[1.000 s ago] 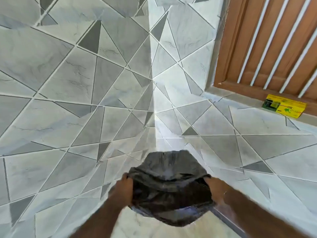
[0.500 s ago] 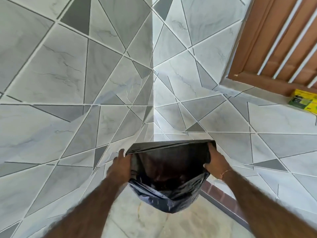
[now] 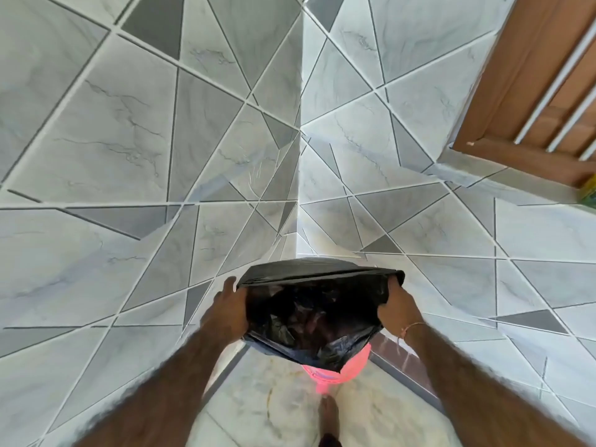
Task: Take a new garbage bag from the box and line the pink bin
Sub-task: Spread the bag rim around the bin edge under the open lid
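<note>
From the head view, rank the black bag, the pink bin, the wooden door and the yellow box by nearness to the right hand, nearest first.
1. Black bag: its rim is in the grip of the right hand.
2. Pink bin: just below, under the bag.
3. Wooden door: upper right.
4. Yellow box: at the right edge, by the door's base; too close to the door to rank firmly.

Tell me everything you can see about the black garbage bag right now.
The black garbage bag is thin, glossy, crinkled plastic, with its mouth pulled wide open and facing the camera. The left hand grips its left edge, the right hand its right edge. The far rim is stretched taut and straight; the near side sags. It hangs over the pink bin, hiding most of it. Whether it touches the bin is unclear.
</note>
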`<act>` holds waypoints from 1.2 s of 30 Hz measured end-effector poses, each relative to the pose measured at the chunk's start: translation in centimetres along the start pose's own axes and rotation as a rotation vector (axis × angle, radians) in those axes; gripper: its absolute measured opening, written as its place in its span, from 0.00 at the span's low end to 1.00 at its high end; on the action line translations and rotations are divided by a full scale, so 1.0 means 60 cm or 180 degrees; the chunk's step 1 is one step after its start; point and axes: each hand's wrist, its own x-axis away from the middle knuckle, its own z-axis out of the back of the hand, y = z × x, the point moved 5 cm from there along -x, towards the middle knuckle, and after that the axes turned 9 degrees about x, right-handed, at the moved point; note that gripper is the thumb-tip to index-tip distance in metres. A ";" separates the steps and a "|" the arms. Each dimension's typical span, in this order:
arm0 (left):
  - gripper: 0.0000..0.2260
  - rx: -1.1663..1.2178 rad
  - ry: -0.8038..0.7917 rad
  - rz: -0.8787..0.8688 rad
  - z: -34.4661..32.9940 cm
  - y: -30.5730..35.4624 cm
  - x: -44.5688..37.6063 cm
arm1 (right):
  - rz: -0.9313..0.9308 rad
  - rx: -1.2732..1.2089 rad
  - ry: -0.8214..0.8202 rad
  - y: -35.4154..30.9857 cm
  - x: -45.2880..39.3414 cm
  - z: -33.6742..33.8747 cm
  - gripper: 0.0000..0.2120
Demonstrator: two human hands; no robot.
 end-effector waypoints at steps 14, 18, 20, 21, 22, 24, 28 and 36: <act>0.42 0.0466 0.0021 0.0191 0.027 -0.031 -0.008 | -0.0003 -0.0265 -0.0771 -0.059 -0.031 -0.043 0.33; 0.44 0.0396 -0.0073 0.0280 0.008 -0.049 -0.003 | 0.0053 -0.0179 -0.0953 -0.064 -0.022 -0.060 0.30; 0.44 0.0446 -0.0098 0.0302 -0.003 -0.054 -0.001 | 0.0038 -0.0206 -0.1006 -0.062 -0.019 -0.066 0.29; 0.43 0.0492 -0.0122 0.0327 -0.010 -0.056 -0.002 | 0.0023 -0.0184 -0.1038 -0.058 -0.021 -0.069 0.28; 0.43 0.0514 -0.0153 0.0348 -0.016 -0.057 -0.001 | 0.0026 -0.0162 -0.1072 -0.057 -0.019 -0.072 0.26; 0.44 0.0488 -0.0264 0.0390 -0.031 -0.060 -0.002 | 0.0033 -0.0074 -0.1213 -0.051 -0.019 -0.083 0.23; 0.44 0.0420 -0.0389 0.0409 -0.058 -0.069 -0.008 | -0.0082 -0.0046 -0.1354 -0.028 -0.026 -0.102 0.24; 0.45 0.0521 -0.0431 0.0436 -0.112 -0.043 -0.035 | -0.0287 -0.0046 -0.1209 0.023 -0.076 -0.129 0.35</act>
